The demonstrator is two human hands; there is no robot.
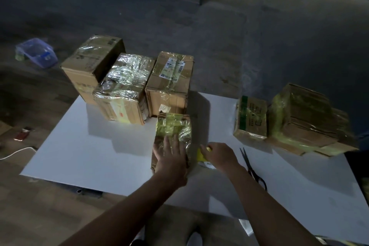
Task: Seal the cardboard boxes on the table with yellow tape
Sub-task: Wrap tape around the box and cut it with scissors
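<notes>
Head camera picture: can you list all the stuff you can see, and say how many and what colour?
table: one, white, under the boxes
boxes: three, brown, taped, table's far left
small box: one, brown with yellowish tape, middle
right boxes: at least two, brown, table's right edge
scissors: one, black, on the table by the right hand
tape: one, yellow, in the right hand
tub: one, bluish, floor, far left
red thing: one, floor, left; too blurred to name
cable: one, white, floor, left
left hand: flat on the small box
right hand: fingers round the tape
</notes>
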